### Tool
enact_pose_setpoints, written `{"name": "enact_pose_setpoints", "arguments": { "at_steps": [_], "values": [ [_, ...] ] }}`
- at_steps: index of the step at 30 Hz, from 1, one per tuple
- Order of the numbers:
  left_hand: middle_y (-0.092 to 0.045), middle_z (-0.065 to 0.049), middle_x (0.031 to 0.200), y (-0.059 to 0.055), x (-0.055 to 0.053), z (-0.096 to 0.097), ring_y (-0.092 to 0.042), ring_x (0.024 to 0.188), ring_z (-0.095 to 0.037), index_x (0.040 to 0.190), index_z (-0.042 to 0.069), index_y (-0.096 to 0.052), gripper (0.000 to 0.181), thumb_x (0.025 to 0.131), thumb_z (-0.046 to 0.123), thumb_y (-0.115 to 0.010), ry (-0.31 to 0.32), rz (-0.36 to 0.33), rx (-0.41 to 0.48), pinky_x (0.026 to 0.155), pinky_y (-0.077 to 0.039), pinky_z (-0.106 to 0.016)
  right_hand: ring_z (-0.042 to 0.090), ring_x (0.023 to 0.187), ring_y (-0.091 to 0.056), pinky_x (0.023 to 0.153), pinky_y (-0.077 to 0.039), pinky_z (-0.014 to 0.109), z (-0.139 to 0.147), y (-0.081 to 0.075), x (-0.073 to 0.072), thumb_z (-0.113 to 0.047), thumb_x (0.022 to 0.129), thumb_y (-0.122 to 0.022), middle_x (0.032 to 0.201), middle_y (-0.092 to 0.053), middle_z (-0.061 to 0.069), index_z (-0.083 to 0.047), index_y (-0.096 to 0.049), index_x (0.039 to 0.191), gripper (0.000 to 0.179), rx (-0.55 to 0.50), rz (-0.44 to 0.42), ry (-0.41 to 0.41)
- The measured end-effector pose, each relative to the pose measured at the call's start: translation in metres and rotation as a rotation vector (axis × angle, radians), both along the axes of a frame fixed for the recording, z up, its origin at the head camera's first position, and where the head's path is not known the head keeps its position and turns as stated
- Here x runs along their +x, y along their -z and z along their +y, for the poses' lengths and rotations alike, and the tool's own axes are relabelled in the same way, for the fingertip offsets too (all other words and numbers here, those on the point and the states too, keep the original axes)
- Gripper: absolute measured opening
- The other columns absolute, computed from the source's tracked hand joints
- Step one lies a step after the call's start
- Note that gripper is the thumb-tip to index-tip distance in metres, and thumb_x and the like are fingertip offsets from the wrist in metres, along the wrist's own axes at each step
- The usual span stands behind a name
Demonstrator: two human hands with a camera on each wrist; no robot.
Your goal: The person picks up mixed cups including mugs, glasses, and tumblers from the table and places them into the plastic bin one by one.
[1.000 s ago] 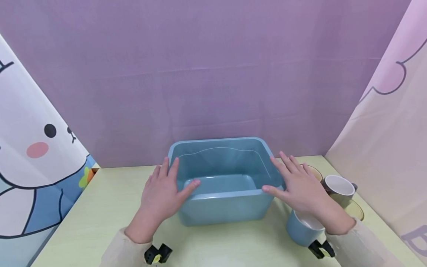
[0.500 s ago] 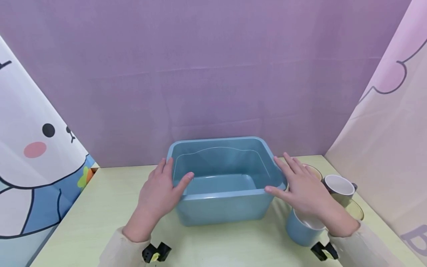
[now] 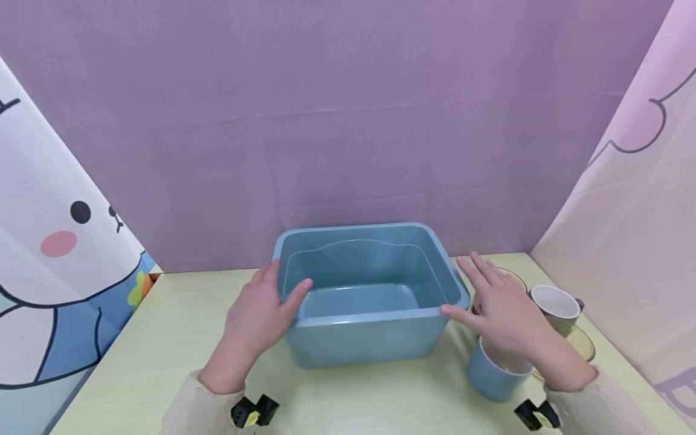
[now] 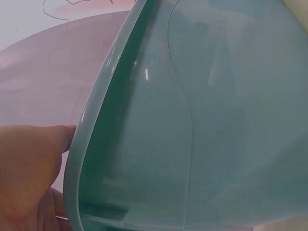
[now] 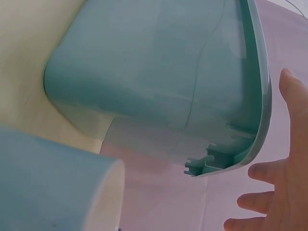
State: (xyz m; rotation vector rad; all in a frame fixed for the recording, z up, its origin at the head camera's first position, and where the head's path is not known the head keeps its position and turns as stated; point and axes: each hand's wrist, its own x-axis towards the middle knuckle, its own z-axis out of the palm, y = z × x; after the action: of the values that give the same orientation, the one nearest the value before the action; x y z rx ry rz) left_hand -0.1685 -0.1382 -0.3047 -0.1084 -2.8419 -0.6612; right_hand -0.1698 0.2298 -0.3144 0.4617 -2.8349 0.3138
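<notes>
A blue plastic bin [image 3: 361, 341] stands on the table, its open top showing a bare inside. My left hand [image 3: 254, 320] touches the bin's left front corner, thumb near the rim and fingers along the outer side. In the left wrist view its thumb [image 4: 62, 134] meets the rim [image 4: 91, 115]. My right hand [image 3: 508, 314] is spread beside the right front corner; a gap shows between its fingers and the rim in the right wrist view. Below that hand stands a light blue cup [image 3: 493, 377], partly covered by it.
Right of the bin are a dark mug [image 3: 556, 308] with a white inside, a yellowish round dish [image 3: 583, 345] and another cup [image 3: 513, 278] mostly hidden by my right hand. A purple cloth [image 3: 348, 133] hangs behind the pale table [image 3: 157, 338]. Printed cloths hang on both sides.
My left hand has shifted slightly left and down onto the bin's corner. The right hand has drawn right, away from the rim. The bin has barely moved.
</notes>
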Motion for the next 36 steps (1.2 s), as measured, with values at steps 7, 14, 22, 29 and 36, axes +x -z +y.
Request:
{"name": "enact_pose_setpoints", "arguments": {
  "at_steps": [7, 14, 22, 29, 36],
  "values": [
    [-0.041, -0.027, 0.142, 0.000, 0.000, -0.002, -0.044, 0.127, -0.043, 0.143, -0.007, -0.030, 0.088, 0.092, 0.065, -0.035, -0.004, -0.014, 0.020, 0.095, -0.043, -0.058, 0.049, 0.134, -0.028, 0.106, -0.023, 0.060, 0.003, 0.003, 0.002, -0.066, 0.083, -0.054, 0.153, -0.023, 0.022, -0.006, -0.027, 0.148, 0.093, -0.032, -0.011, 0.014],
    [-0.047, -0.028, 0.137, -0.002, -0.002, -0.003, -0.050, 0.122, -0.043, 0.144, -0.006, -0.030, 0.088, 0.092, 0.066, -0.034, -0.026, -0.038, 0.023, 0.091, -0.045, -0.057, 0.049, 0.134, -0.027, 0.102, -0.026, 0.065, 0.007, 0.006, 0.005, -0.066, 0.083, -0.055, 0.154, -0.023, 0.021, -0.009, -0.024, 0.150, 0.093, -0.052, -0.026, 0.032],
    [-0.053, -0.027, 0.131, -0.002, -0.004, -0.005, -0.055, 0.115, -0.043, 0.140, -0.007, -0.035, 0.084, 0.092, 0.063, -0.037, -0.035, -0.017, 0.038, 0.086, -0.049, -0.056, 0.045, 0.136, -0.025, 0.101, -0.028, 0.064, 0.012, 0.011, 0.009, -0.064, 0.082, -0.058, 0.152, -0.025, 0.023, -0.009, -0.024, 0.150, 0.093, -0.099, -0.033, 0.043],
    [-0.058, -0.025, 0.125, -0.002, -0.005, -0.007, -0.060, 0.108, -0.041, 0.137, -0.005, -0.042, 0.078, 0.092, 0.060, -0.041, -0.045, -0.010, 0.055, 0.080, -0.051, -0.054, 0.044, 0.135, -0.029, 0.096, -0.034, 0.063, 0.018, 0.019, 0.012, -0.062, 0.082, -0.060, 0.150, -0.029, 0.023, -0.008, -0.028, 0.148, 0.091, -0.113, -0.004, 0.053],
    [-0.067, -0.017, 0.106, -0.002, -0.009, -0.011, -0.065, 0.088, -0.030, 0.126, 0.000, -0.053, 0.057, 0.091, 0.045, -0.053, -0.054, 0.003, 0.081, 0.062, -0.052, -0.041, 0.043, 0.125, -0.043, 0.085, -0.043, 0.061, 0.021, 0.026, 0.014, -0.062, 0.080, -0.061, 0.148, -0.033, 0.019, -0.008, -0.030, 0.148, 0.092, -0.150, 0.021, 0.074]
  ]
}}
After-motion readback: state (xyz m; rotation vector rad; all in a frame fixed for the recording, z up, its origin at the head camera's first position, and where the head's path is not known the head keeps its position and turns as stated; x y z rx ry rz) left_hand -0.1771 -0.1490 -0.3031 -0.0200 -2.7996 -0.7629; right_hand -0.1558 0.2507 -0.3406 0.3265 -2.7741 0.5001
